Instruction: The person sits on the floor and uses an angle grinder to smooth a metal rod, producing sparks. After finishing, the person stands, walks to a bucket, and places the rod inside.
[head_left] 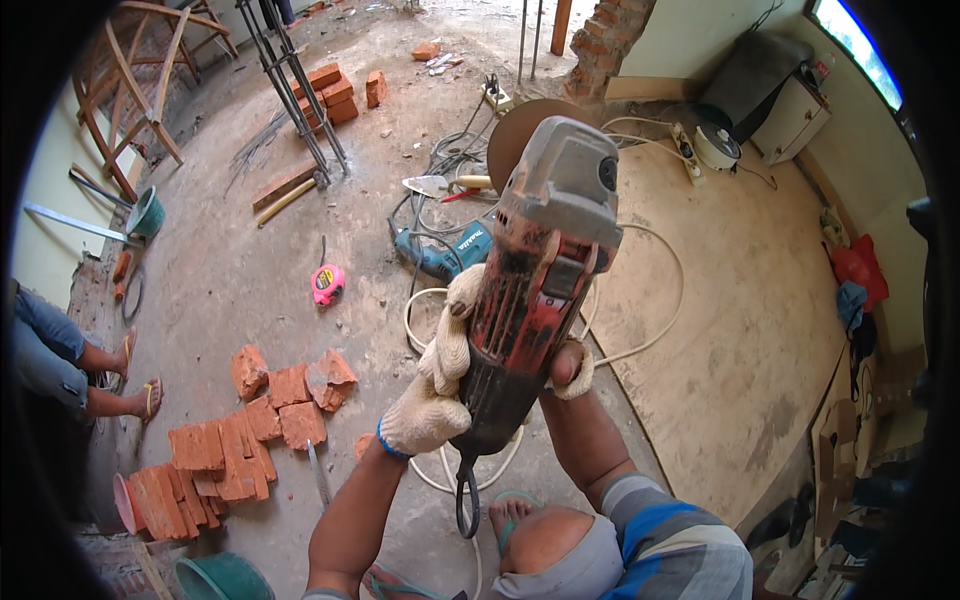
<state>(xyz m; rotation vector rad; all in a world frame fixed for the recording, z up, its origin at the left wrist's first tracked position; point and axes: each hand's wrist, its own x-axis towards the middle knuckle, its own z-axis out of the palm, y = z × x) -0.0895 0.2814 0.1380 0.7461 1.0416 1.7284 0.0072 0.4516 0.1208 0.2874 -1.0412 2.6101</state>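
Observation:
A large, worn red-and-black angle grinder (525, 310) with a grey head is raised in front of me, its brown disc (515, 140) at the far end. Around the left side of its body wraps my left hand (435, 375) in a cream knitted glove. On the grinder's right side my right hand (572, 370) grips it, with a bare thumb tip showing past the glove; its other fingers are hidden behind the tool. The grinder's dark cord (468, 500) loops down from the rear end. Beyond my left hand, a teal power drill (462, 258) lies on the floor.
Red bricks (235, 440) lie at the lower left, near another person's legs (90, 375). A pink tape measure (326, 284), a trowel (427, 186) and tangled cables (455, 150) lie on the concrete. Steel rods (290, 75) stand at upper left. A board (720, 300) covers the right floor.

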